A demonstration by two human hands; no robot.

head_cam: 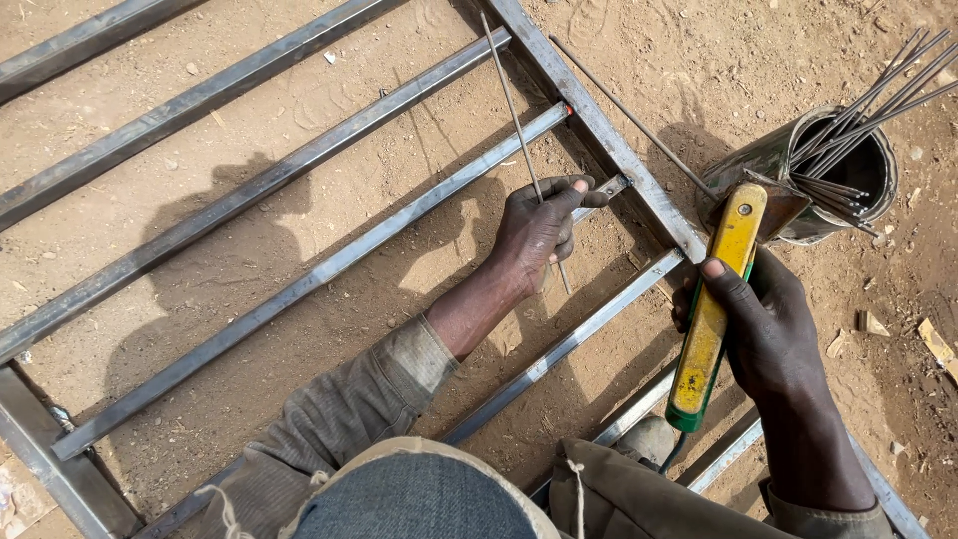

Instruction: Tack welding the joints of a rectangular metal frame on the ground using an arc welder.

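A steel frame of parallel bars [299,289] lies on sandy ground. My left hand [539,232] grips a thin welding rod [509,95] that slants up and away, and its fingertips press a short metal piece [611,186] against the frame's side rail [619,150]. My right hand [773,334] holds a yellow and green electrode holder [711,319], its metal jaw [773,205] pointing up toward the side rail beside a can.
A dented metal can [848,170] holding several welding rods lies at the upper right on the dirt. Another loose rod [629,115] rests across the side rail. Small wood chips [933,339] and stones dot the ground at right. My knees fill the bottom edge.
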